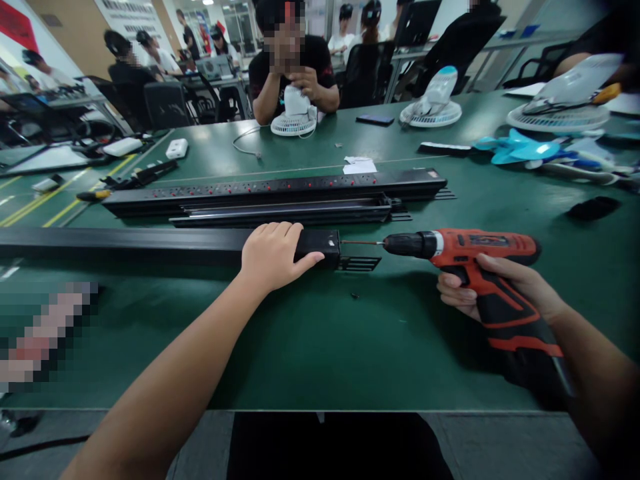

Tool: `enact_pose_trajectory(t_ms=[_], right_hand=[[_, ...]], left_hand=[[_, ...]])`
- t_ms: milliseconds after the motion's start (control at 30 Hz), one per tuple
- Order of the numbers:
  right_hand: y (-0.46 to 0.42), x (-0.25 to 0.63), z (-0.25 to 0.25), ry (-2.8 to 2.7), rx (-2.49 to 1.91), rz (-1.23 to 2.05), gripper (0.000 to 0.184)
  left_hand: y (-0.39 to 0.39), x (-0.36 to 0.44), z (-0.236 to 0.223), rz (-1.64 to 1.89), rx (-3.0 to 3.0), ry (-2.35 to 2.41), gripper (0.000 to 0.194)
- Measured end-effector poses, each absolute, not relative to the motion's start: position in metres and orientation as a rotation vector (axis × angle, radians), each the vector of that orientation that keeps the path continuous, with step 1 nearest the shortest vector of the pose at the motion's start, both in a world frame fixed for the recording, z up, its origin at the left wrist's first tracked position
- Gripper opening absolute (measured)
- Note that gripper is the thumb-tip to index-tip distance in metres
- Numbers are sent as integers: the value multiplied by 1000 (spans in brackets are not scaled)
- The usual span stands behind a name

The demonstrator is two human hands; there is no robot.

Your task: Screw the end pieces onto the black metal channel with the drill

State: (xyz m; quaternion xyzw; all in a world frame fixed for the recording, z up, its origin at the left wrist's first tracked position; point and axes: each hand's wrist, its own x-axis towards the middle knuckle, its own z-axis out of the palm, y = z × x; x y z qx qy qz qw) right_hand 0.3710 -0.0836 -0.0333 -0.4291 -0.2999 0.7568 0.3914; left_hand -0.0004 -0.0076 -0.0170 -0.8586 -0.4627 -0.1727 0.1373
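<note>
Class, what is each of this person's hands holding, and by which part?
The right hand grips the drill by its handle. The left hand holds the black bar from above, near the end facing the drill.

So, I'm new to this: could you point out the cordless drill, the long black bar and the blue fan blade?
Cordless drill (501,303): head view, on its handle.
Long black bar (165,239): head view, on its top face.
Blue fan blade (523,148): head view, near its middle.
</note>
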Motion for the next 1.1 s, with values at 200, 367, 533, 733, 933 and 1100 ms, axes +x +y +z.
enact_pose_trajectory(t_ms=[200,367,533,733,933,1100], right_hand=[[-84,372,-33,-773,-1089,1913,32],[-84,371,-31,-743,-1118,1960,32],[-84,373,-33,-745,-1111,1945,30],[-84,373,-34,-757,-1094,1947,32],[-85,370,-31,-770,-1090,1906,37],[-84,371,-32,-760,-1105,1923,35]], left_hand=[[-7,-1,-18,-499,-2476,-1320,71],[-7,-1,-18,-511,-2483,-1321,70],[-8,-1,-17,-510,-2490,-1330,70],[-9,0,-16,-503,-2496,-1345,68],[-8,-1,-17,-515,-2511,-1351,68],[-7,-1,-17,-502,-2506,-1348,69]])
